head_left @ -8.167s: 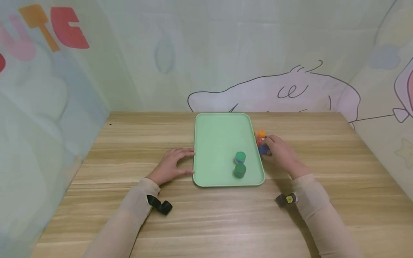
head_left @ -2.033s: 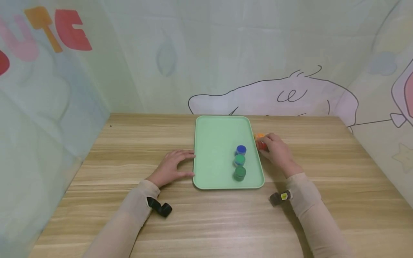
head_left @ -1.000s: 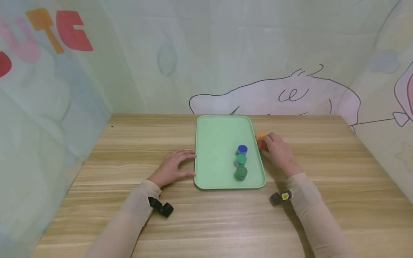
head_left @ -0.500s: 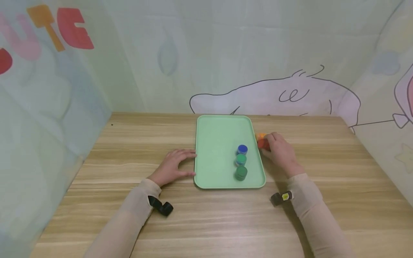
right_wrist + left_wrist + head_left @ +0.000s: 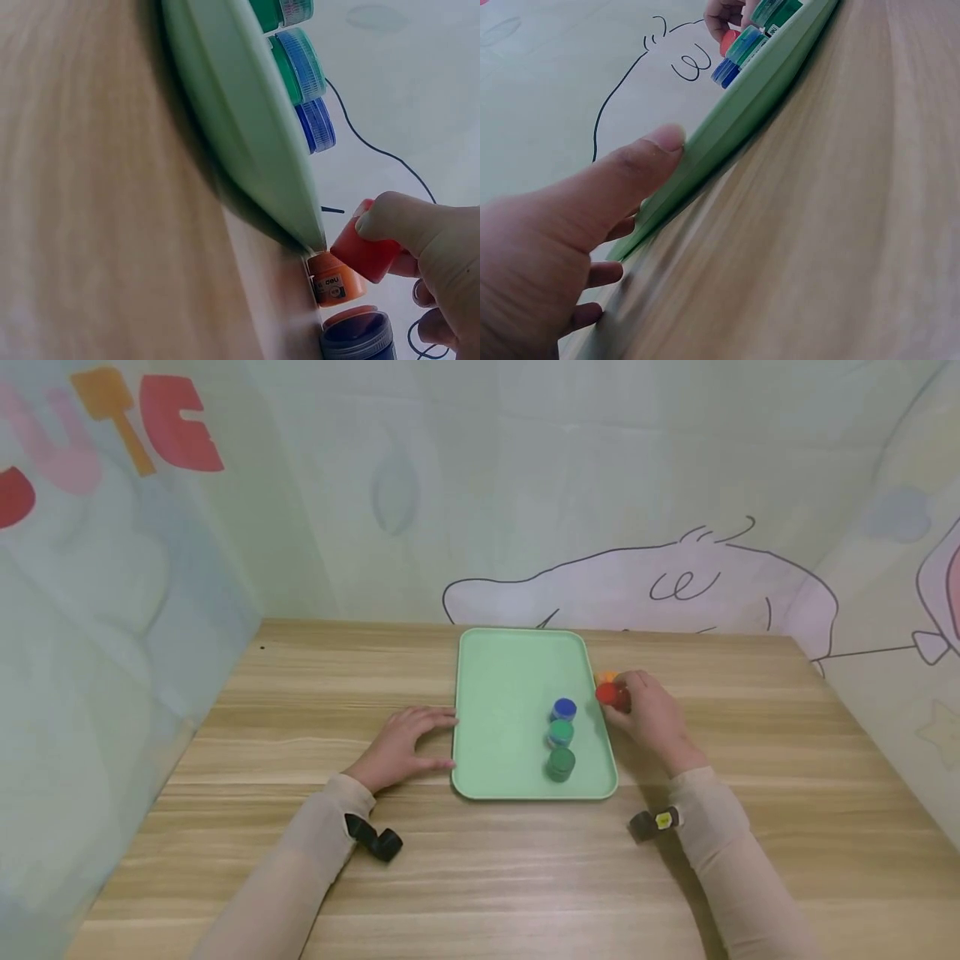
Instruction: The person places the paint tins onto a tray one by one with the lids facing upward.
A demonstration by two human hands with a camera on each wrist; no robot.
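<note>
My right hand pinches a small red paint jar by the right edge of the green tray. In the right wrist view the red jar is tilted and raised above the table, between thumb and fingers. Behind it stands an orange jar, mostly hidden in the head view. On the tray a blue-lidded jar, a lighter green-lidded jar and a dark green jar form a row. My left hand touches the tray's left edge, thumb and fingers spread.
A dark-lidded jar stands beyond the orange one in the right wrist view. The wooden table extends around the tray. Behind it hangs a printed cloth backdrop. Black cameras sit on both wrists.
The blue jar, earlier in my right hand beside the tray, now stands on it behind the green ones. My right hand has since taken the red jar, now lifted and tilted. My left hand stays put.
</note>
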